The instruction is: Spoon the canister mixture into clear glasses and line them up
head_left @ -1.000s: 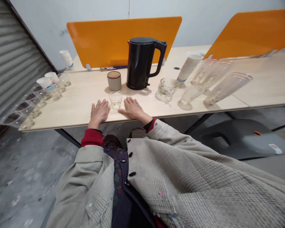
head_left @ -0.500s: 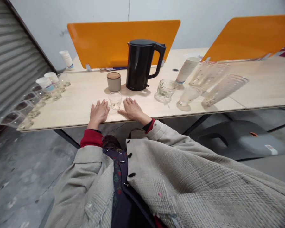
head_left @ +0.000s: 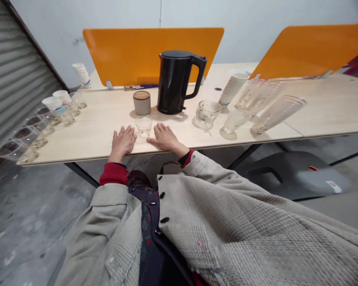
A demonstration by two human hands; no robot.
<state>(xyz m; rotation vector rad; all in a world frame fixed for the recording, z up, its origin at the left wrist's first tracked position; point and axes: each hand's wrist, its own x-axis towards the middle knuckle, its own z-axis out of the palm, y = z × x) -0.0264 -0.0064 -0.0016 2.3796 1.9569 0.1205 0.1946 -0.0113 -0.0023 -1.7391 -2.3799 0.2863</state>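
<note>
My left hand [head_left: 123,141] lies flat on the light wooden table [head_left: 89,137], palm down, just left of a clear plastic cup [head_left: 143,126]. On that cup's right side my right hand [head_left: 164,137] rests flat too, its thumb pointing toward the cup's base. Neither hand holds anything. The cup stands upright; I cannot tell whether it contains liquid. Behind it are a grey canister [head_left: 142,104] with a wooden lid and a black electric kettle [head_left: 178,81], its handle turned to the right. A ribbed glass bowl [head_left: 208,113] sits right of my right hand.
Leaning stacks of paper cups [head_left: 233,89] and clear plastic cups [head_left: 279,114] stand at the right. Along the left edge are several clear cups [head_left: 9,149] and paper cups [head_left: 52,104]. Orange dividers [head_left: 152,51] rise behind; a grey stool [head_left: 295,174] is below right.
The view has shifted slightly, so everything sits a little differently in the picture. My hands and the things on the table have not visibly moved.
</note>
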